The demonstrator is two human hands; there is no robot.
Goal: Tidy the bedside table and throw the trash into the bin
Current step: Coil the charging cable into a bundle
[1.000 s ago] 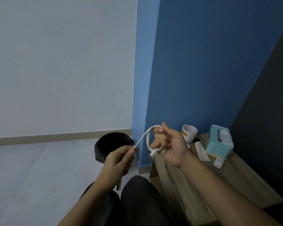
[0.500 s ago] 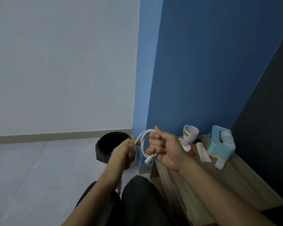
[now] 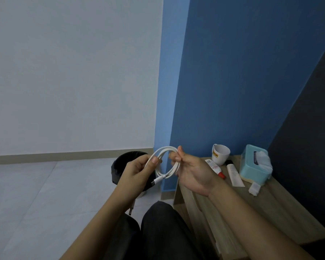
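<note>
A white charging cable (image 3: pixel 169 167) is wound into a loop and held in the air between both hands, above my knees. My right hand (image 3: pixel 192 173) pinches the loop's right side with thumb and fingers. My left hand (image 3: pixel 137 172) grips the left side, thumb on the cord. One plug end (image 3: pixel 155 182) hangs below the loop, and another end dangles under my left wrist. The black-lined bin (image 3: pixel 124 167) stands on the floor behind my left hand, partly hidden. The wooden bedside table (image 3: pixel 281 218) is on the right.
On the table stand a white mug (image 3: pixel 220 154), a teal tissue box (image 3: pixel 255 167), a red-capped tube (image 3: pixel 215 168), a white tube (image 3: pixel 234 174) and a crumpled tissue (image 3: pixel 254 189). A blue wall is behind; a dark panel is on the right. Pale floor tiles lie to the left.
My left hand has risen and closed in on the loop, which is now held on both sides. The coil has grown fuller and my right palm has turned up.
</note>
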